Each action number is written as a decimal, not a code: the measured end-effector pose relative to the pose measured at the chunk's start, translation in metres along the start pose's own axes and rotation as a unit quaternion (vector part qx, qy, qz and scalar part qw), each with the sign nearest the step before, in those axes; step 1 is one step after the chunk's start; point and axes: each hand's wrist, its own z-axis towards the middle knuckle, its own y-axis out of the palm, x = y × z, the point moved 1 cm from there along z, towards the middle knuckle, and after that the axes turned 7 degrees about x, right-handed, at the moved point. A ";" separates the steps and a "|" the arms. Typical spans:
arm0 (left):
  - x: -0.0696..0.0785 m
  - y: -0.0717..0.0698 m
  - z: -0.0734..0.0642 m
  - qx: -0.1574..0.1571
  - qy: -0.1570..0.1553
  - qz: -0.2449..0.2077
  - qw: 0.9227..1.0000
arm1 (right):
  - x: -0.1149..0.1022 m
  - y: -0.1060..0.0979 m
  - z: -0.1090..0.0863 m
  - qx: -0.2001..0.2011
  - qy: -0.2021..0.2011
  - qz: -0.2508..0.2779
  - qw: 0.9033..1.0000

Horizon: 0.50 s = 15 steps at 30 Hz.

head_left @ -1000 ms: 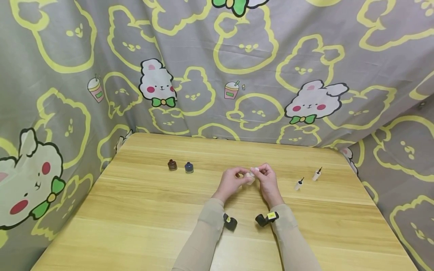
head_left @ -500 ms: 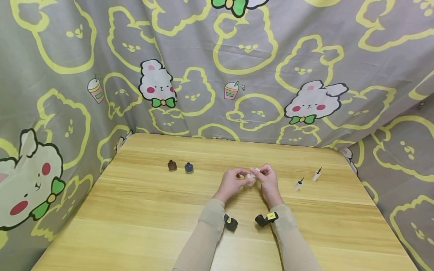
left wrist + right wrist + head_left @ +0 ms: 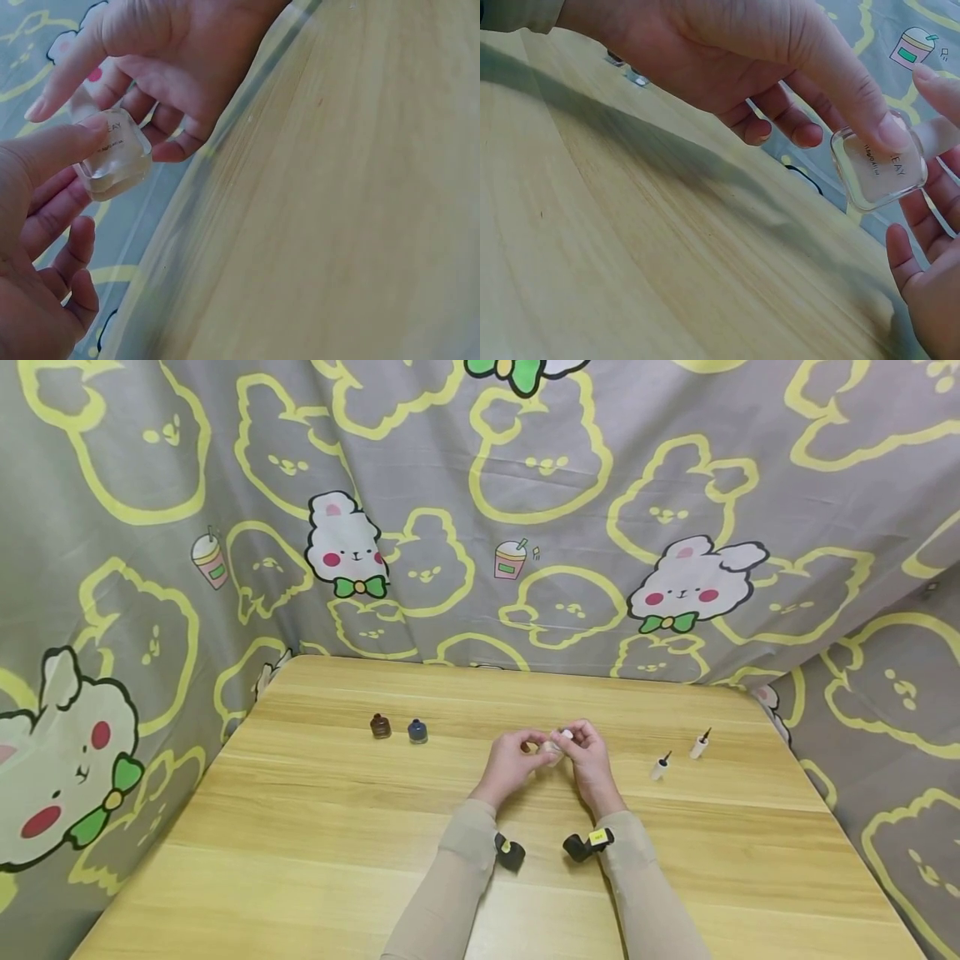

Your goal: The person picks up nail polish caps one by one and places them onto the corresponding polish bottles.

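A small square clear-glass bottle of pale pinkish polish with dark lettering (image 3: 877, 176) is held up off the light wood-grain table (image 3: 300, 835), between the two hands and well to the right of the other bottles. The left hand (image 3: 516, 762) grasps it by the body, the thumb lying flat across the lettered face and fingers behind, the remaining ones loosely bent. The right hand (image 3: 591, 760) has the white cylindrical cap (image 3: 936, 136) between thumb and fingers at the bottle's neck; how firmly it squeezes cannot be told. The cap sits at the neck, in line with the bottle, and whether its thread is engaged does not show. Farther left on the table stand a dark brown-red glass bottle (image 3: 381, 727) and a dark blue glass bottle (image 3: 417, 732), both uncapped and near each other. On the right, a white brush cap (image 3: 660, 769) and a second white brush cap (image 3: 700, 746) stand with their dark brushes pointing up. Judging from that layout, the step in hand is probably unscrewing this third bottle; the next move would then call for a steady left hold while the right hand turns the cap and draws the brush straight out, without tipping the polish.
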 end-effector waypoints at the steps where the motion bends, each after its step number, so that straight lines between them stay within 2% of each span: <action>1: 0.000 -0.001 0.000 0.002 -0.001 0.000 1.000 | 0.000 0.001 0.000 -0.004 0.000 0.002 1.000; 15: -0.004 -0.004 0.002 0.025 -0.005 -0.013 1.000 | -0.005 0.001 -0.001 0.006 -0.016 -0.007 1.000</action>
